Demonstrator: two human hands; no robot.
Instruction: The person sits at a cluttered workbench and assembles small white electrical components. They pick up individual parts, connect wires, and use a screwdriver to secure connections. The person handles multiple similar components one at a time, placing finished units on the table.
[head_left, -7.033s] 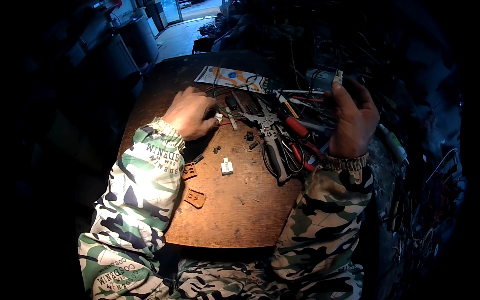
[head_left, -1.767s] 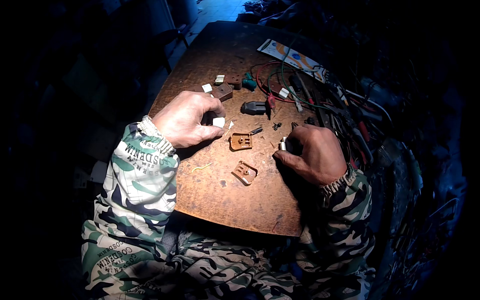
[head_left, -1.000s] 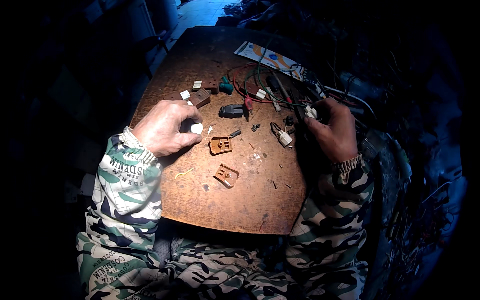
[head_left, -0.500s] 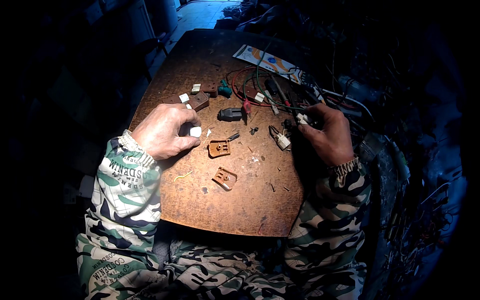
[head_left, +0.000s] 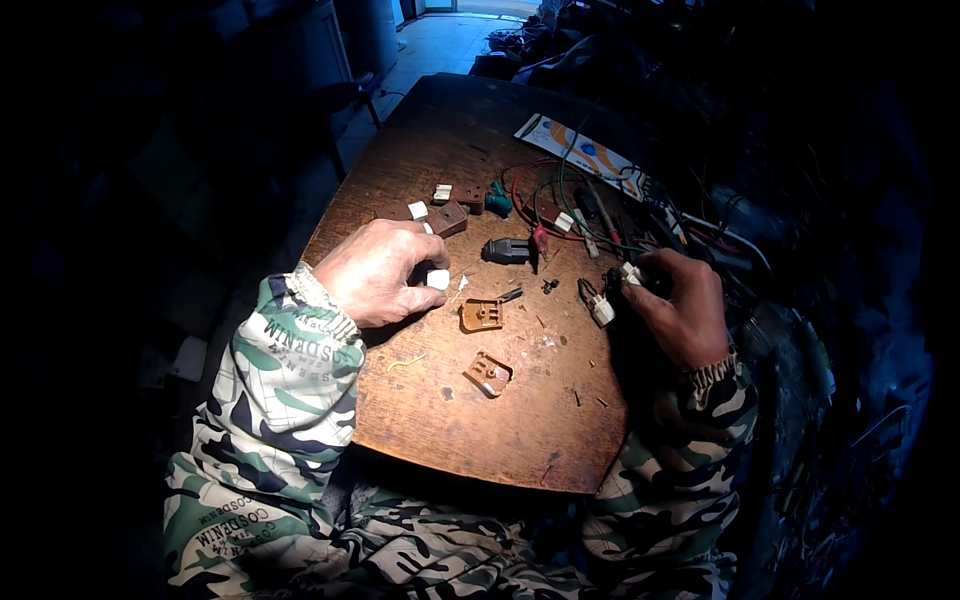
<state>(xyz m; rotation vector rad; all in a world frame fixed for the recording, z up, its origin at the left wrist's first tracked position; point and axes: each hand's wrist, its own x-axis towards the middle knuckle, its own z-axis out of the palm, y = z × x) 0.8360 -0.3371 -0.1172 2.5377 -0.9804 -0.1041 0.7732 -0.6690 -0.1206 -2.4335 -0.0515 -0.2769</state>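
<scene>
My left hand (head_left: 380, 272) rests at the left of the wooden table, its fingers closed round a small white piece (head_left: 438, 279) that shows at the thumb; the rest of what it grips is hidden. On the right, my right hand (head_left: 685, 305) pinches a small white connector (head_left: 630, 273). Just left of that hand lies another pale connector with dark prongs (head_left: 600, 308). Between the hands are two orange-brown plastic shell halves, one farther off (head_left: 482, 315) and one nearer (head_left: 489, 374). A black plug body (head_left: 507, 251) lies beyond them.
Brown blocks with white parts (head_left: 447, 218) stand beyond my left hand, beside a green clip (head_left: 498, 199). Red and green leads, a red clip (head_left: 540, 240) and a printed card (head_left: 583, 152) lie at the far right. Small screws (head_left: 577, 398) and a yellow strip (head_left: 405, 363) lie on the tabletop (head_left: 480, 455).
The whole view has shifted, so the table and both hands appear farther right and slightly lower. My hands keep nearly the same places and grips relative to the table.
</scene>
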